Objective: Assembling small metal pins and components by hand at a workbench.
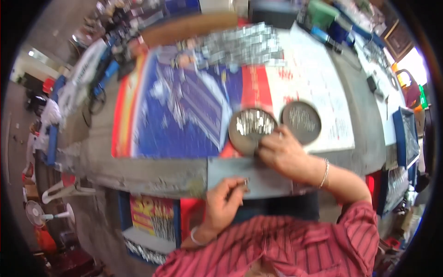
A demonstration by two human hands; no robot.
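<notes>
My left hand is over the front edge of the bench, thumb and forefinger pinched on a small shiny metal piece. My right hand reaches across the near right rim of a dark round dish, its fingers drawn together. Whether something sits between those fingertips is too blurred to make out. Many small silvery pieces lie inside this dish. To its right stands a second round dish, with finer small pieces in it. A flat grey plate lies under my hands at the bench edge.
A large heap of shiny metal pieces lies on a printed blue, red and white sheet. Behind it runs a brown wooden bar. A blue-edged drawer is below the bench, and a white fan stands at left.
</notes>
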